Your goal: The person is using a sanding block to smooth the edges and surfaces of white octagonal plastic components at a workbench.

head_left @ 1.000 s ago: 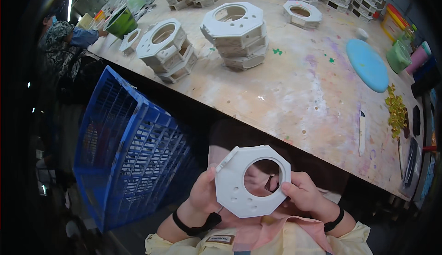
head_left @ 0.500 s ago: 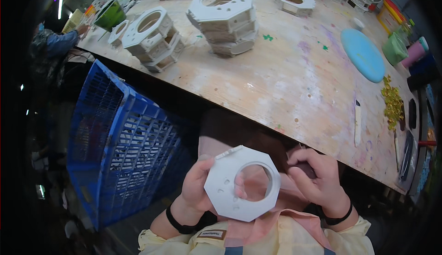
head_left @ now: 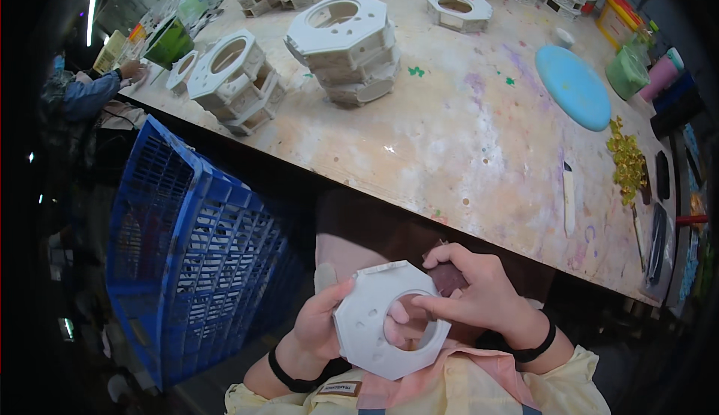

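A white octagonal piece [head_left: 367, 306] with a large round hole and several small dents is held over my lap. My left hand [head_left: 318, 321] grips its left edge, and some fingers show through the hole from underneath. At the right, my right hand [head_left: 483, 288] has its fingers curled round a small reddish-brown pad [head_left: 448, 279], its kind unclear. The thumb of that hand reaches to the rim of the hole, and the pad is close to the piece's upper right edge.
On the wooden table [head_left: 449, 145] stand stacked white octagonal pieces [head_left: 348, 55], a light blue oval board [head_left: 573, 89], a knife [head_left: 568, 198] and gold-coloured trim [head_left: 626, 156]. A blue plastic crate [head_left: 217, 258] stands at my left. Another person [head_left: 90, 97] works at far left.
My right hand has moved left with the reddish-brown pad, up to the octagonal piece. The piece has dropped slightly and turned a little. The whole view has shifted somewhat.
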A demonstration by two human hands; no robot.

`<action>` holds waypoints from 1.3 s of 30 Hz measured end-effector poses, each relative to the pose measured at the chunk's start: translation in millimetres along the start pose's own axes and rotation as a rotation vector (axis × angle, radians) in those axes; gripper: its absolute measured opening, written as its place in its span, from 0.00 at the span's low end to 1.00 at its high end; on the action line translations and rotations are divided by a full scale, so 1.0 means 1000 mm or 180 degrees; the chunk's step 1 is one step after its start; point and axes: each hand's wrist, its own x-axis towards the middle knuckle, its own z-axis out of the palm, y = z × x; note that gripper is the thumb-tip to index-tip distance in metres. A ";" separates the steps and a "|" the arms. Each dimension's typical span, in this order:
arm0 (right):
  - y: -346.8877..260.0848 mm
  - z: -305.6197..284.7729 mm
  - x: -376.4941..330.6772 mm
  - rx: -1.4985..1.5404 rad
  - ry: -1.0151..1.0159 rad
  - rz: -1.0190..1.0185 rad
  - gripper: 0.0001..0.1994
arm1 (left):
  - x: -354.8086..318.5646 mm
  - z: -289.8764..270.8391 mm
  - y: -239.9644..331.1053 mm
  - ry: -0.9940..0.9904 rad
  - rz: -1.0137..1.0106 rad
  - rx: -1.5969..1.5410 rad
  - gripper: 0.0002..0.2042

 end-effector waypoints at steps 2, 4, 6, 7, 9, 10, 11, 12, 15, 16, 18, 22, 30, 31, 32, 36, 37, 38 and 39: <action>0.005 -0.001 -0.007 -0.0219 0.0319 -0.0144 0.17 | 0.006 0.005 -0.005 -0.0011 0.0014 -0.0277 0.31; 0.000 -0.002 -0.010 -0.0278 0.0470 0.0393 0.17 | 0.011 0.014 -0.006 -0.0178 0.0147 0.0148 0.35; 0.002 0.000 -0.011 -0.0311 0.0899 0.0268 0.17 | 0.015 0.015 -0.010 -0.0603 0.0328 0.0900 0.34; 0.001 -0.002 -0.010 -0.0319 0.0912 0.0266 0.17 | 0.015 0.013 -0.014 -0.0086 0.0595 0.1807 0.34; -0.003 -0.010 -0.009 -0.0332 0.0770 -0.0203 0.16 | 0.009 0.014 -0.015 -0.0184 0.0578 0.1614 0.34; -0.003 -0.015 -0.011 -0.0380 0.0805 -0.0156 0.16 | 0.012 0.021 -0.016 -0.0267 0.0559 0.1412 0.33; -0.003 -0.021 -0.012 -0.0179 0.0798 -0.0155 0.14 | 0.015 0.037 -0.018 0.0297 0.0578 0.1720 0.40; -0.003 -0.027 -0.012 0.0027 0.0793 -0.0164 0.12 | 0.018 0.040 -0.012 0.0156 0.0439 0.1562 0.39; 0.001 -0.038 -0.009 0.0061 0.0968 -0.0121 0.12 | 0.033 0.040 -0.011 -0.0068 0.0284 0.1324 0.38; 0.001 -0.038 -0.006 -0.0013 0.1179 -0.0248 0.14 | 0.038 0.043 -0.011 -0.0109 0.0342 0.1327 0.38; -0.006 -0.037 -0.008 0.0114 0.1323 0.0019 0.17 | 0.046 0.047 -0.011 -0.0173 0.0367 0.1316 0.38; 0.015 -0.038 -0.011 -0.0330 0.1166 -0.0164 0.15 | 0.053 0.050 -0.011 -0.0459 0.0449 0.1385 0.32; 0.016 -0.040 0.001 -0.1342 0.1290 -0.0376 0.13 | 0.062 0.054 -0.017 -0.0060 0.0739 0.1980 0.29; 0.016 -0.039 0.002 -0.1328 0.1272 -0.0394 0.13 | 0.064 0.048 -0.017 -0.0247 0.0728 0.1871 0.28; 0.015 -0.039 0.003 -0.1330 0.1273 -0.0394 0.13 | 0.064 0.045 -0.017 -0.0434 0.0717 0.1761 0.27; 0.015 -0.039 0.007 -0.1480 0.1201 -0.0535 0.13 | 0.066 0.052 -0.019 -0.0367 0.0707 0.1549 0.25; 0.015 -0.039 0.008 -0.1579 0.1132 -0.0574 0.14 | 0.068 0.059 -0.017 -0.0327 0.0679 0.1756 0.24; 0.015 -0.039 0.011 -0.1578 0.1136 -0.0567 0.14 | 0.069 0.064 -0.016 -0.0286 0.0649 0.1963 0.23; 0.015 -0.040 0.013 -0.1636 0.1198 -0.0614 0.14 | 0.069 0.066 -0.017 -0.0286 0.0638 0.1961 0.23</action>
